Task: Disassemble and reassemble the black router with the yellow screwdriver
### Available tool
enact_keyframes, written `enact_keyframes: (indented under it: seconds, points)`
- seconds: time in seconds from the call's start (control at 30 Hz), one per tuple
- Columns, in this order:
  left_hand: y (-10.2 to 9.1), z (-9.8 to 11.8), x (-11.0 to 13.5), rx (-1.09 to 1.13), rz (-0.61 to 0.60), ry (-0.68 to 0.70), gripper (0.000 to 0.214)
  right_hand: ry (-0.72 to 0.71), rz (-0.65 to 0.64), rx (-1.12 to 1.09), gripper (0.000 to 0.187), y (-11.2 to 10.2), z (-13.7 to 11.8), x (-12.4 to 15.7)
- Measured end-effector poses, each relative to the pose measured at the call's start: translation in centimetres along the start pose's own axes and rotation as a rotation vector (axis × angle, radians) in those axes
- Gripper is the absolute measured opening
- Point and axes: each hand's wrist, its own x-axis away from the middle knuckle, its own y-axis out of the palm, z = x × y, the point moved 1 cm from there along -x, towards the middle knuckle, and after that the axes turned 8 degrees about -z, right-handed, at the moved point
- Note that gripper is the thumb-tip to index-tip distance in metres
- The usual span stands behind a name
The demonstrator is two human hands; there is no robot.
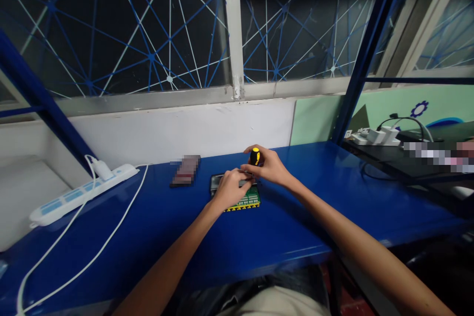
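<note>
A screwdriver (255, 157) with a yellow and black handle stands nearly upright in my right hand (271, 165), whose fingers are closed around it. Its tip is hidden by my hands. Below lies a green circuit board (249, 199) with a yellow toothed edge facing me. A dark part (215, 181) sits along the board's far left side. My left hand (233, 187) rests over the board and grips it, with thumb and forefinger reaching toward the screwdriver's lower end. What lies right between those two fingertips is too small to make out.
The work lies on a blue table (289, 237). A blurred-out dark flat object (186, 171) is left of the board. Farther left are a white power strip (85, 195) and its looping white cable (122, 222). White plugs (381, 136) stand on a dark surface at right.
</note>
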Motion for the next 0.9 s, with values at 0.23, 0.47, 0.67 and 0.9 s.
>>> enact_keyframes:
  seconds: [0.23,0.47,0.67,0.9]
  points:
    - [-0.87,0.40,0.64,-0.061,-0.227,0.075,0.050,0.015,0.013,-0.038,0.035,-0.13,0.21,-0.09]
    - [-0.39,0.17,0.78,-0.107,-0.303,0.037,0.072,0.019,-0.015,-0.069,0.034,0.00,0.19,-0.09]
    - [0.06,-0.14,0.72,-0.070,-0.257,0.045,0.069,0.006,-0.026,-0.070,0.029,0.02,0.24,-0.06]
    - [-0.13,-0.46,0.00,0.155,-0.115,0.075,0.020,-0.003,-0.042,-0.060,0.027,-0.01,0.58,-0.15]
